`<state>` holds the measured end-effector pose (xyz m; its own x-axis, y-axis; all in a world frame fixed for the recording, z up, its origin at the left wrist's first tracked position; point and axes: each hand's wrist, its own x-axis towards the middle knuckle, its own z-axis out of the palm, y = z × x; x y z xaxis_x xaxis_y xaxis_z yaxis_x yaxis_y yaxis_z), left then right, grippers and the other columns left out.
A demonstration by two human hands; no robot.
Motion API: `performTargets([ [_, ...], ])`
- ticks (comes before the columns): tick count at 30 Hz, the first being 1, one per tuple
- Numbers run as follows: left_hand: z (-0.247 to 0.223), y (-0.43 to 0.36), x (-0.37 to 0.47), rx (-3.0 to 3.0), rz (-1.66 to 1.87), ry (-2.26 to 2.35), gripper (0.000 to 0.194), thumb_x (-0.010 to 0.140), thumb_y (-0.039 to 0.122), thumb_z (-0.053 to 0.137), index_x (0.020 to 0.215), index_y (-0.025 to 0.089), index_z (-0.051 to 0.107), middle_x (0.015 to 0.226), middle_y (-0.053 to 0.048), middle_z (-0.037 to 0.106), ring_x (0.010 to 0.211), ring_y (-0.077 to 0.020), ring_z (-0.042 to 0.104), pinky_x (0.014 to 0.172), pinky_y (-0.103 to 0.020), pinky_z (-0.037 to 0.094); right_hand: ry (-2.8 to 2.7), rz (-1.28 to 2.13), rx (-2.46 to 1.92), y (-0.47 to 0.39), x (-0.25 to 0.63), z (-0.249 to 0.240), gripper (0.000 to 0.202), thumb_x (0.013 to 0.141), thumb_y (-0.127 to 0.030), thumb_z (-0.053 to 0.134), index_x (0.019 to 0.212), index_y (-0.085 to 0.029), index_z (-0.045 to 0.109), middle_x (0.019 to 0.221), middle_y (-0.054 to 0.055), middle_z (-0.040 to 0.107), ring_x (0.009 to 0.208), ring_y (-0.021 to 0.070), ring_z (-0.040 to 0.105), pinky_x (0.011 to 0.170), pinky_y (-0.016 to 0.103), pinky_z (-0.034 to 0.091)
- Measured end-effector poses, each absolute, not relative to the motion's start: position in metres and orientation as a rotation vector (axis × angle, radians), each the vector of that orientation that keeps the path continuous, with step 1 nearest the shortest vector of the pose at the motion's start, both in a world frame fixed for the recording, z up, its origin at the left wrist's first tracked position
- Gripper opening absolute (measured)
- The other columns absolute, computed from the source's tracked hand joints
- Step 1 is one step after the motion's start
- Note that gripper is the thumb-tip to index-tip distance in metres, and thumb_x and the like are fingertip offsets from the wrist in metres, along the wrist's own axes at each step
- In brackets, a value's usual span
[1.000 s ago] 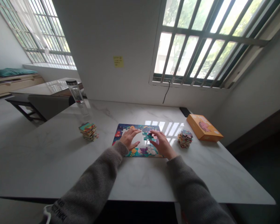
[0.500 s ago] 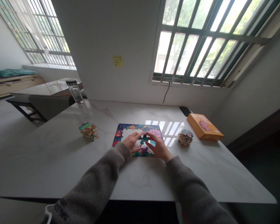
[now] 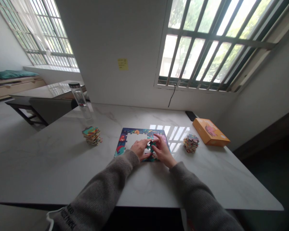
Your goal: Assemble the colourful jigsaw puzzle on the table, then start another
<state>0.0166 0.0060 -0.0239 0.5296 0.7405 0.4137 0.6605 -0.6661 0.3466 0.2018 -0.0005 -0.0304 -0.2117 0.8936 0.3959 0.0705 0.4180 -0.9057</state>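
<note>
A colourful jigsaw puzzle lies flat on the table, with a dark, picture-covered border and a white open area inside it. Over its right half, my left hand and my right hand face each other. Between them is a dark teal puzzle piece, which the thumb and fingers of both hands grip from opposite sides. My fingers cover parts of the piece and the lower puzzle, so whether it is fully seated cannot be seen.
Stacks of puzzle pieces stand to the left and right. An orange box and a black phone lie at the right back. A clear bottle stands at the left back. The table's front edge is near me.
My left hand has moved slightly right, closer to my right hand. The teal piece has shifted a little to the right, and my right fingers have drawn in around it.
</note>
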Motion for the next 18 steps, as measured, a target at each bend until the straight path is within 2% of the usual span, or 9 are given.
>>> performTargets([
  [3, -0.023, 0.009, 0.011, 2.655, 0.783, 1.164, 0.06, 0.078, 0.035, 0.074, 0.131, 0.02, 0.051, 0.092, -0.003, 0.065, 0.084, -0.022, 0.062, 0.078, -0.035, 0.046, -1.595, 0.955, -0.887, -0.001, 0.202, -0.03, 0.063, 0.085, -0.03, 0.064, 0.142, -0.025, 0.039, 0.096, 0.002, 0.058, 0.082, 0.0157, 0.063, 0.075, 0.032, 0.056],
  [6, -0.022, 0.013, 0.004, 2.679, 0.792, 1.147, 0.055, 0.076, 0.033, 0.076, 0.125, 0.021, 0.055, 0.093, -0.003, 0.065, 0.086, -0.0219, 0.062, 0.079, -0.034, 0.045, -1.611, 0.962, -0.908, -0.004, 0.202, -0.026, 0.062, 0.085, -0.031, 0.065, 0.142, -0.025, 0.041, 0.102, 0.004, 0.059, 0.077, 0.0141, 0.062, 0.071, 0.031, 0.055],
  [12, -0.026, 0.022, -0.004, 2.666, 0.846, 1.237, 0.053, 0.071, 0.042, 0.083, 0.112, 0.019, 0.058, 0.086, -0.002, 0.064, 0.081, -0.0212, 0.061, 0.077, -0.035, 0.044, -1.541, 0.841, -0.976, -0.004, 0.216, -0.01, 0.036, 0.093, -0.034, 0.054, 0.127, -0.023, 0.054, 0.101, 0.006, 0.064, 0.08, 0.016, 0.064, 0.077, 0.035, 0.057],
  [15, -0.027, 0.025, -0.006, 2.658, 0.899, 1.276, 0.053, 0.07, 0.046, 0.083, 0.109, 0.019, 0.058, 0.083, -0.001, 0.063, 0.077, -0.0201, 0.06, 0.076, -0.034, 0.044, -1.549, 0.793, -1.021, -0.003, 0.224, -0.005, 0.031, 0.094, -0.036, 0.052, 0.121, -0.021, 0.058, 0.096, 0.005, 0.067, 0.084, 0.0181, 0.065, 0.08, 0.036, 0.056],
  [18, -0.026, 0.024, -0.007, 2.666, 0.911, 1.239, 0.053, 0.072, 0.044, 0.081, 0.113, 0.02, 0.059, 0.085, -0.001, 0.064, 0.078, -0.0206, 0.061, 0.077, -0.035, 0.044, -1.621, 0.764, -1.041, -0.004, 0.225, -0.004, 0.03, 0.095, -0.037, 0.052, 0.119, -0.021, 0.061, 0.093, 0.005, 0.068, 0.085, 0.0189, 0.065, 0.082, 0.037, 0.055],
])
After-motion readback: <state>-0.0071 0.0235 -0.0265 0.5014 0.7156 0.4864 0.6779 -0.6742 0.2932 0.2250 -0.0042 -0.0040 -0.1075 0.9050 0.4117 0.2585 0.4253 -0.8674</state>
